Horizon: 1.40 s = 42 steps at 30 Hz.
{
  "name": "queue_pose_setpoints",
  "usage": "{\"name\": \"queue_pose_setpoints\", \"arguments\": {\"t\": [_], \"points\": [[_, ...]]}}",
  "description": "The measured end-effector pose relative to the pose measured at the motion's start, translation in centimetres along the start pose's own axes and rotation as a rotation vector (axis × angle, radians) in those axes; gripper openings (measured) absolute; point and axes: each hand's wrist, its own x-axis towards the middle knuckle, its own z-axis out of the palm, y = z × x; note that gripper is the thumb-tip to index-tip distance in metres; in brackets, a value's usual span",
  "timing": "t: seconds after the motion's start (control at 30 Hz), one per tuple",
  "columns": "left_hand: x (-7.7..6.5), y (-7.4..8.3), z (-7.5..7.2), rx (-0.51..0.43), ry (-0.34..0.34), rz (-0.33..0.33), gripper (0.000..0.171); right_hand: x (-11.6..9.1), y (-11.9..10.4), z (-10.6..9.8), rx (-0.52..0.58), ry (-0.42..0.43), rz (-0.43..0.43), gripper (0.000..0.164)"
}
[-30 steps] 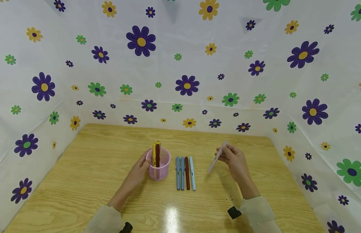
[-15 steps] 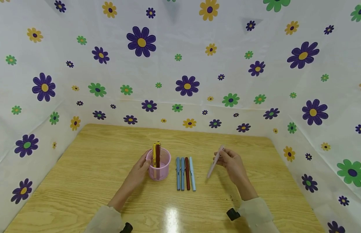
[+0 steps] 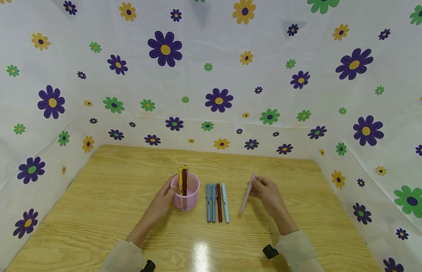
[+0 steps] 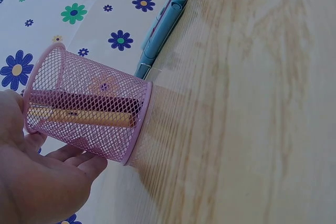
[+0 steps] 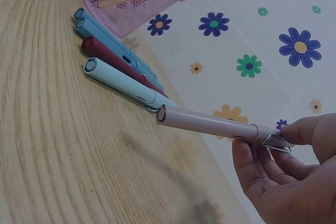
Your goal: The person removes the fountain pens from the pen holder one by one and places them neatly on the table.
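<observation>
My left hand (image 3: 162,200) grips the side of a pink mesh pen cup (image 3: 193,199), which stands upright on the table. Yellow pens (image 3: 180,180) and a dark red pen (image 3: 184,185) stand inside it. My right hand (image 3: 270,193) pinches a pale pink pen (image 5: 205,123) by its clip end. That pen slants down to the left, and its lower end looks just above the table. Between the hands lies a row of capped pens side by side: two blue pens (image 3: 211,207), a dark red one (image 3: 219,207) and a light blue one (image 3: 225,206).
The wooden table (image 3: 129,177) is enclosed at the back and sides by a white cloth (image 3: 197,79) printed with flowers. A few dark specks (image 3: 269,230) lie on the wood near the right wrist. A black wrist camera (image 3: 270,251) shows by the right sleeve.
My right hand has moved left and nearer to the person, bringing the pale pink pen closer to the row and turning it steeper. The left hand and the cup have stayed in place.
</observation>
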Motion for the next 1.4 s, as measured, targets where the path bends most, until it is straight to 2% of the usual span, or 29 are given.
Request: {"name": "queue_pose_setpoints", "arguments": {"t": [0.4,0.83,1.1,1.4], "points": [[0.0,0.1,0.1,-0.020,0.004,0.012,0.056,0.0,0.4,0.7,-0.054,-0.026,0.026,0.041],[0.1,-0.2,0.1,-0.002,0.005,0.014,0.056,0.5,1.2,1.3,-0.093,-0.072,0.039,0.041],[0.0,-0.3,0.0,-0.033,-0.010,0.040,0.055,0.1,1.3,1.9,-0.118,-0.095,0.037,0.045],[0.0,-0.2,0.1,-0.033,0.001,0.025,0.055,0.6,1.8,2.8,-0.165,-0.054,0.019,0.040]]}}
